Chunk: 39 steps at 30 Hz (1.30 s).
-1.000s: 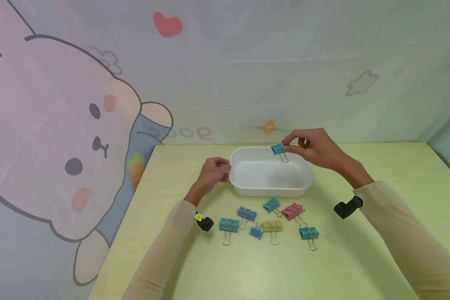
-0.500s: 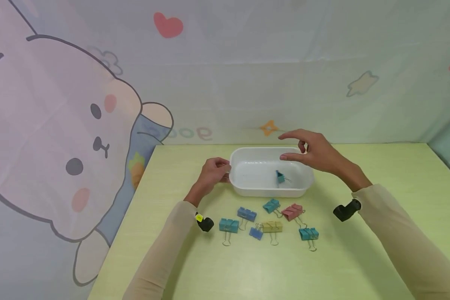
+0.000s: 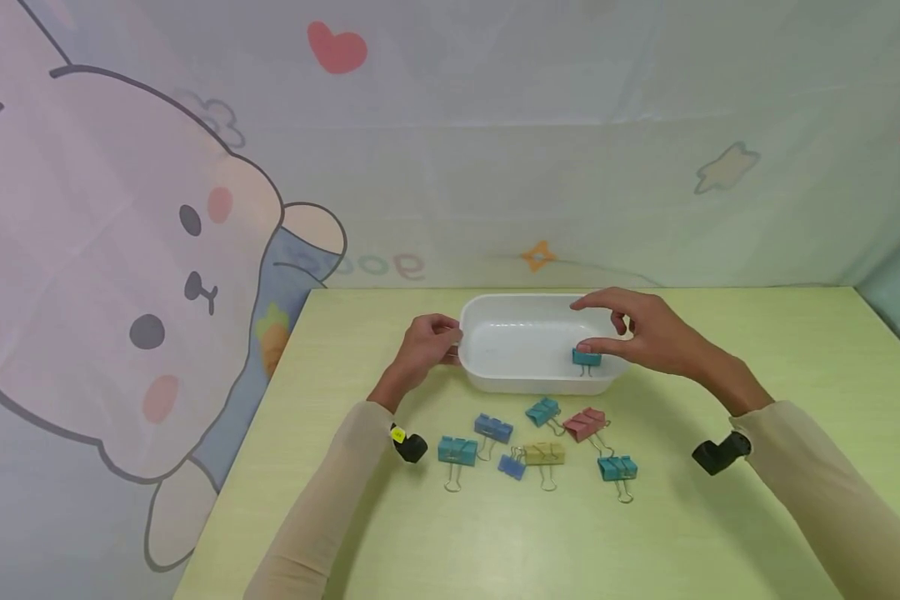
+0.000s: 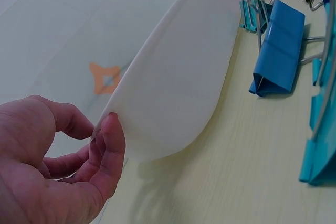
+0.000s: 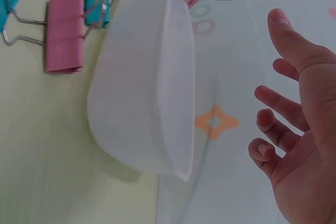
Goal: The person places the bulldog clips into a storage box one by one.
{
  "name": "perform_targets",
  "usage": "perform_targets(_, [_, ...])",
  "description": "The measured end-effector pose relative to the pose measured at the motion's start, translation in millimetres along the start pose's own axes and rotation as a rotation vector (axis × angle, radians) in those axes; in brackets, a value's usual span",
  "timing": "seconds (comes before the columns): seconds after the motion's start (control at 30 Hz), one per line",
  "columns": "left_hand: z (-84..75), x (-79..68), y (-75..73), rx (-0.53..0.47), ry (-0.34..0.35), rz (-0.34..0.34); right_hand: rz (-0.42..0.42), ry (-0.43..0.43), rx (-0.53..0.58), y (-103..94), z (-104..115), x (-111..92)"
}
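Note:
A white plastic tray (image 3: pixel 510 385) stands on the table, and my left hand (image 3: pixel 425 346) pinches its left rim between thumb and fingers, as the left wrist view shows. Over the tray's right end is my right hand (image 3: pixel 648 333), its thumb and index finger spread apart with nothing held. In the tray lies a teal binder clip (image 3: pixel 587 359), partly covered by the right thumb in the head view. In front of the tray lie a red binder clip (image 3: pixel 585 423), a yellow one, blue ones and more teal ones.
The loose clips, including a blue binder clip (image 3: pixel 493 427) and a teal binder clip (image 3: pixel 457 451), lie close together on the pale green table (image 3: pixel 540 550). A printed curtain (image 3: pixel 450 167) hangs behind the table's far edge.
The right hand has let go of the teal binder clip, which dropped into the tray and now sits further right. That hand has lowered and moved slightly right; the left hand stays put.

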<state>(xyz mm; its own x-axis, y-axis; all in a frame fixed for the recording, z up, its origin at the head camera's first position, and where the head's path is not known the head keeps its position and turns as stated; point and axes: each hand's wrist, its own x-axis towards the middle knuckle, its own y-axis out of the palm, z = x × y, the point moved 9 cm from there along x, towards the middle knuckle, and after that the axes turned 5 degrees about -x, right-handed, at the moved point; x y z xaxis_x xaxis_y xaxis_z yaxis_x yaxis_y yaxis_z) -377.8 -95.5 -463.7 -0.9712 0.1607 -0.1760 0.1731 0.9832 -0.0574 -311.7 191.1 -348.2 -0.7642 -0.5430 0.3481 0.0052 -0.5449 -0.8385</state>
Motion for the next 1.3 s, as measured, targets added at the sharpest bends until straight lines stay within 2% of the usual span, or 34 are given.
perform_targets(0.5, [-1.2,-2.7,3.2,0.016,0.007,-0.009,0.048,-0.119,0.066,31.0,15,-53])
perform_targets(0.6, [-2.0,-3.6,3.7,0.018,0.008,-0.008,0.077,-0.107,0.085,40.1,14,-64])
perform_targets(0.8, [-1.6,-3.6,3.8,0.031,0.01,-0.004,0.151,-0.023,0.162,58.7,6,-83])
perform_targets(1.0, [-1.0,-2.6,2.8,0.027,0.017,-0.007,0.178,-0.037,0.177,72.5,1,-92])
perform_targets(1.3, [-4.3,-6.1,4.6,0.0,0.016,0.004,0.203,-0.097,0.208,85.8,-2,-92])
